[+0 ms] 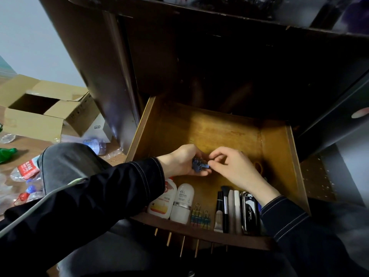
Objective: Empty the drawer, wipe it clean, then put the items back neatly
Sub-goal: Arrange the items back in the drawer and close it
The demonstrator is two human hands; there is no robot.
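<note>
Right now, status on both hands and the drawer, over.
Left hand holds blue binder clips, right hand pinches them. Drawer open, bottles and colored clips lined along its front. Nothing in the way.

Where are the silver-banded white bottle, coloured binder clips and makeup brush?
silver-banded white bottle [183,195]: head view, white upper body.
coloured binder clips [196,218]: head view, clip bodies.
makeup brush [225,204]: head view, silver ferrule.

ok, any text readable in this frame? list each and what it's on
"eLL": white roll-on bottle; the smaller lines beneath are too small to read.
Orange-label bottle: print blurred, unreadable.
Black case: white script, not legible.
Red-label bottle on the floor: white lettering, blurred.
White box: small mark, too small to read.
</note>
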